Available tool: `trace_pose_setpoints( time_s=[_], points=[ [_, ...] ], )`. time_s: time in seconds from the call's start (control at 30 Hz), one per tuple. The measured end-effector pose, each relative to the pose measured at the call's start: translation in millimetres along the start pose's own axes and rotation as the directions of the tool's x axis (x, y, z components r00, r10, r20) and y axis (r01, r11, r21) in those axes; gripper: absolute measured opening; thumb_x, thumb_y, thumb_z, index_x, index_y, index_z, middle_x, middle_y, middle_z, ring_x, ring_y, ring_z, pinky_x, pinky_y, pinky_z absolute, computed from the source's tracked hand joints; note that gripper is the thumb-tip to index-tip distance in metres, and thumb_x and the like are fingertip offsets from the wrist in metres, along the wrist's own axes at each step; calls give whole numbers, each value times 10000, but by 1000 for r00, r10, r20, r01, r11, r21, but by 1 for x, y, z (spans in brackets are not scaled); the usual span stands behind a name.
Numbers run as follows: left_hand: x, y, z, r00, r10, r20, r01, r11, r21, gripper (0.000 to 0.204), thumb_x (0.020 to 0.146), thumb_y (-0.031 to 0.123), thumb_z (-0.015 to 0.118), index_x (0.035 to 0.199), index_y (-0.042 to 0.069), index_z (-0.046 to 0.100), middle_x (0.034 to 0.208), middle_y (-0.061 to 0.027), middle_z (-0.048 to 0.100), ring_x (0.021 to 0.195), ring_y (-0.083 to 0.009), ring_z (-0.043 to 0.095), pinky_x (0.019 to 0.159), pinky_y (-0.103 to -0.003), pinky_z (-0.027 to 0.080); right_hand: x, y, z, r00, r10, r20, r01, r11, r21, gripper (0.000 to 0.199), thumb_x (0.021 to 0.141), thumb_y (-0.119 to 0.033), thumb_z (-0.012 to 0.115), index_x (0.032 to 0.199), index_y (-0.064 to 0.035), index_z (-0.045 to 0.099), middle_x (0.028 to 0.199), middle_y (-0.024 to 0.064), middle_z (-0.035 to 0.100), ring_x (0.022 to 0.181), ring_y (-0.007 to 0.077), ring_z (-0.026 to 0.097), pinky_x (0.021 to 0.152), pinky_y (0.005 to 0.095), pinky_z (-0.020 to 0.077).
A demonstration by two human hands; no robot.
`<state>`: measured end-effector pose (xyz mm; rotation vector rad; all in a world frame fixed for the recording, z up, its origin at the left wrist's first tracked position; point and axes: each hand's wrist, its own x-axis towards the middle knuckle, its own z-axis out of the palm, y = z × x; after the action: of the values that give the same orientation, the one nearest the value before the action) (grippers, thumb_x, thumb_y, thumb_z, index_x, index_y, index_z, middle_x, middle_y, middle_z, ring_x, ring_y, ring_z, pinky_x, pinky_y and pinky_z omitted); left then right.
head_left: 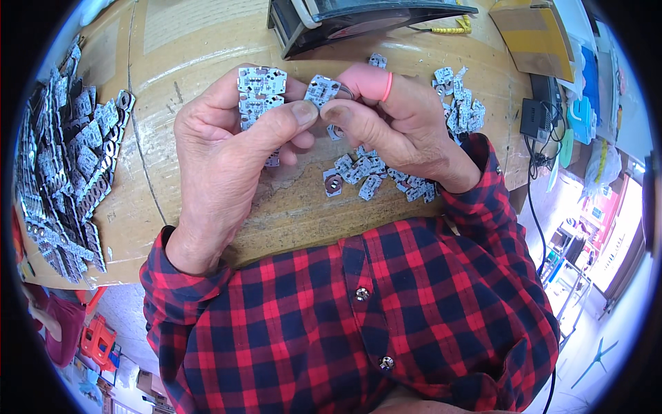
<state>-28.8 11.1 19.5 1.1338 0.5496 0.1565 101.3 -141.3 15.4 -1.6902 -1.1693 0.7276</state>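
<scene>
My left hand [227,138] is closed around a strip of white circuit boards [262,81], which stands up between thumb and fingers. A small single circuit board [321,90] sits at the thumb tips, tilted, with dark parts on its face. My right hand [400,124] pinches this small board at its right side; a pink band [387,87] circles one of its fingers. Both thumbs nearly meet at the board's lower edge. On the table below the hands lie several loose small boards [365,169], some showing a round brown patch. The fingertips behind the boards are hidden.
A big heap of board strips [76,159] covers the left of the wooden table [296,224]. More loose boards [462,103] lie to the right. At the back stand a black-framed device [358,24] and a cardboard box [534,34]. A black adapter [534,119] with cables hangs near the right edge.
</scene>
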Motion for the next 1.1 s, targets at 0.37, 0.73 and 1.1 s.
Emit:
trace_pose_setpoints(
  time_s=[0.37, 0.73, 1.1],
  points=[
    [5, 6, -7, 983, -81, 167, 116, 969, -218, 238, 799, 64, 638, 1010, -46, 635, 828, -108, 675, 687, -138, 642, 525, -221, 473, 6, 9, 0, 660, -751, 28, 515, 425, -744, 430, 609, -31, 722, 1020, 52, 628, 719, 64, 538, 537, 184, 530, 426, 287, 402],
    [6, -4, -7, 984, 25, 176, 15, 975, -222, 247, 770, -3, 673, 1012, -31, 628, 887, -103, 666, 669, -115, 606, 535, -218, 470, 2, 0, -3, 688, -725, 42, 491, 421, -763, 508, 539, -66, 665, 1026, 73, 634, 689, 49, 480, 528, 164, 487, 415, 274, 369],
    [15, 2, -20, 661, 622, 421, -751, 542, 378, 187, 810, -24, 656, 979, -35, 576, 990, -170, 616, 815, -173, 602, 643, -227, 509, 5, 11, -3, 785, -615, -72, 436, 632, -641, 288, 706, -35, 720, 983, 11, 656, 730, 76, 589, 556, 218, 567, 459, 305, 431]
  ],
)
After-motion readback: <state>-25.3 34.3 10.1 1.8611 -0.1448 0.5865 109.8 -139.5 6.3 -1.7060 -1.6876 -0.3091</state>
